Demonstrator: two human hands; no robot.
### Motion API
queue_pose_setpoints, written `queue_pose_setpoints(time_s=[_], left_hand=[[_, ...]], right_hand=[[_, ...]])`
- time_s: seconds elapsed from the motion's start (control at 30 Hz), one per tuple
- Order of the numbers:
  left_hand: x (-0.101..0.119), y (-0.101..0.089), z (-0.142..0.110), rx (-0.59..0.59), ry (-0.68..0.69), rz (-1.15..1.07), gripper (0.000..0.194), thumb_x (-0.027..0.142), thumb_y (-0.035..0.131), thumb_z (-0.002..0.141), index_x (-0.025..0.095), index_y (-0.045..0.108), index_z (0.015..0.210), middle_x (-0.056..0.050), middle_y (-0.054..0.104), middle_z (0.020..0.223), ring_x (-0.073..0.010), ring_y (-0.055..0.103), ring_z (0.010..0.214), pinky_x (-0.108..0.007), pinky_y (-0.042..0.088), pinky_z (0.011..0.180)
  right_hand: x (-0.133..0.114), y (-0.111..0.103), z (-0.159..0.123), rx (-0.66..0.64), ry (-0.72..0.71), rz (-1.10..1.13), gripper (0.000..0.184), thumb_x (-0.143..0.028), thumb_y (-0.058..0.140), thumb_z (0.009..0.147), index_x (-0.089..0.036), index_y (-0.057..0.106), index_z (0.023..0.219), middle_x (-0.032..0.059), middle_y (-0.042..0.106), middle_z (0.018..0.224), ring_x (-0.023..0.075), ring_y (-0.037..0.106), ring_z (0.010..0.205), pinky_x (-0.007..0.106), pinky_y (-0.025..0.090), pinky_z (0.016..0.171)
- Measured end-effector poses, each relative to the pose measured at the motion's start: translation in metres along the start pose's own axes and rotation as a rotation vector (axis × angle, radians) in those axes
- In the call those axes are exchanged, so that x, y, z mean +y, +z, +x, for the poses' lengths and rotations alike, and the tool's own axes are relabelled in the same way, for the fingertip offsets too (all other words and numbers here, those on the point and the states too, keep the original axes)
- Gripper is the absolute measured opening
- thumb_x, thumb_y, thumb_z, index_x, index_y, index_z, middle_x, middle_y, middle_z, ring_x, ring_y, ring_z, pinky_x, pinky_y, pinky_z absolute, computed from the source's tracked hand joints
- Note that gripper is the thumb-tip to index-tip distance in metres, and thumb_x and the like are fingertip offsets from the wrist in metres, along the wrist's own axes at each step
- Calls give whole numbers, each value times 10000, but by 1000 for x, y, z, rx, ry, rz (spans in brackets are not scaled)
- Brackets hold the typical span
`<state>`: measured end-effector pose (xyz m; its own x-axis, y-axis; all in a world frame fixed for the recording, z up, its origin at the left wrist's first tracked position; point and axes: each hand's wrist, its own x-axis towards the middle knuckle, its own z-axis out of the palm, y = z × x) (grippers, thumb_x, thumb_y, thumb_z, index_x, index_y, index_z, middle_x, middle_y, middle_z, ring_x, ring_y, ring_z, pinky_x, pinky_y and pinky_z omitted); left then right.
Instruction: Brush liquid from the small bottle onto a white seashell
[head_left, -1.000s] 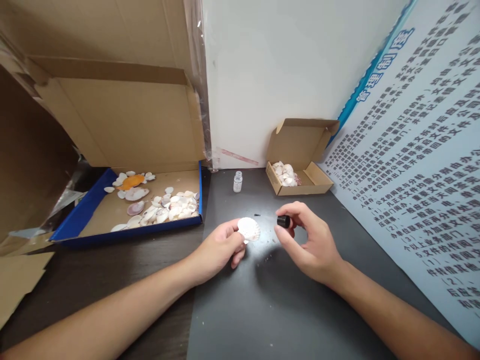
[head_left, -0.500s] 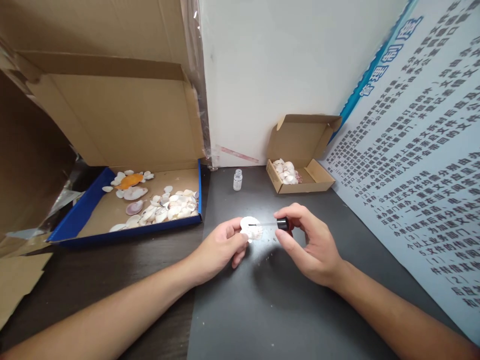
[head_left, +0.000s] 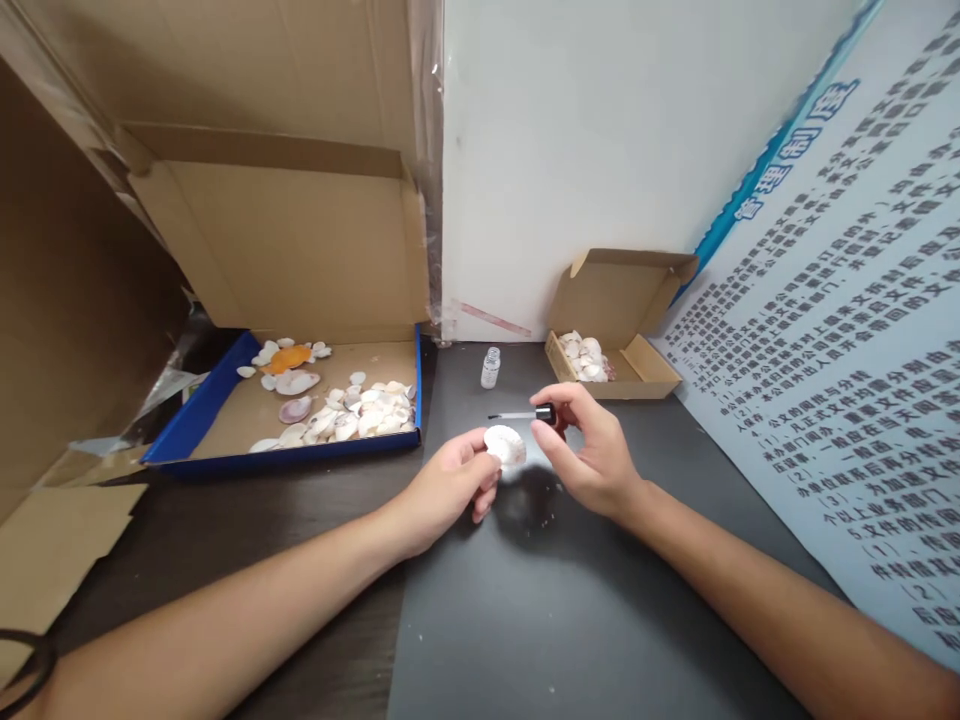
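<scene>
Between the thumb and fingers of my left hand (head_left: 454, 485) is a white ribbed seashell (head_left: 507, 446), held above the dark mat. My right hand (head_left: 592, 450) pinches the black cap of a brush applicator (head_left: 544, 413). Its thin stem points left, and the dark brush tip hovers just above the shell, apart from it. Behind the hands a small clear glass bottle (head_left: 490, 369) with a printed label stands upright and uncapped on the mat.
At the left lies a blue-edged cardboard box (head_left: 281, 462) with many shells and an orange piece (head_left: 290, 359). A small open carton (head_left: 645, 389) with shells stands at the back right. A white panel (head_left: 570, 130) rises behind, and a printed sheet (head_left: 840, 370) leans along the right.
My right hand has lifted the brush off the shell and moved it up and left, toward the bottle. The left hand still holds the shell, now tilted differently. The camera view has shifted slightly.
</scene>
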<state>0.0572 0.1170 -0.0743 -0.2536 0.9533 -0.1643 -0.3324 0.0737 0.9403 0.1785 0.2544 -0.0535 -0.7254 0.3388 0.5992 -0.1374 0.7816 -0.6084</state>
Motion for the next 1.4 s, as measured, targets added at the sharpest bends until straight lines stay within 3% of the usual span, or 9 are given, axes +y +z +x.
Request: queue_pose_setpoints(time_s=[0.13,0.27,0.4,0.57,1.03,1.23,1.4], left_hand=[[5,-11,2,15,-8,0,86,255,540,790,181,508,820,93,386,548,-45,344,408,-182,314,409],[4,-21,3,-15,-10,39,127,287,543,824,180,514,887,100,390,523,-49,333,385,-184,334,393],[1,-23,3,-32,3,86,169,308,524,856,176,502,960,107,404,478,-56,322,370,-182,348,388],[2,-23,4,-69,-3,90,130,288,513,857,180,496,927,106,406,460,-53,321,365,-172,344,390],[3,-21,2,-50,2,103,132,297,507,844,191,462,908,113,400,446,-54,313,368,-169,337,395],[4,-20,1,-57,15,126,130,288,493,839,186,483,919,113,387,445,-55,304,368,-167,332,393],[1,-22,2,-56,9,98,135,303,496,843,190,484,916,105,396,499,-53,329,375,-173,344,394]], right_hand=[[15,5,1,72,21,27,141,-202,526,879,-219,515,1018,-29,467,726,122,461,585,263,443,551],[22,6,-8,13,-68,-14,198,-164,534,855,-227,508,1041,-6,522,789,136,515,640,289,474,610],[21,8,-11,-45,-156,-36,241,-130,554,828,-230,506,1042,-12,522,785,125,511,600,276,461,573],[17,10,-14,-28,-93,-83,228,-136,549,844,-231,497,1045,-9,529,800,121,522,599,267,470,575],[6,10,-15,-49,-138,-70,216,-130,582,839,-219,522,1026,-23,531,767,101,520,576,243,453,567],[-9,9,-15,-1,47,-87,163,-167,582,853,-207,538,1005,-35,531,700,110,522,585,238,455,571],[-11,5,-19,-34,71,-57,159,-182,581,864,-208,552,1018,-21,561,741,110,526,607,233,462,581]])
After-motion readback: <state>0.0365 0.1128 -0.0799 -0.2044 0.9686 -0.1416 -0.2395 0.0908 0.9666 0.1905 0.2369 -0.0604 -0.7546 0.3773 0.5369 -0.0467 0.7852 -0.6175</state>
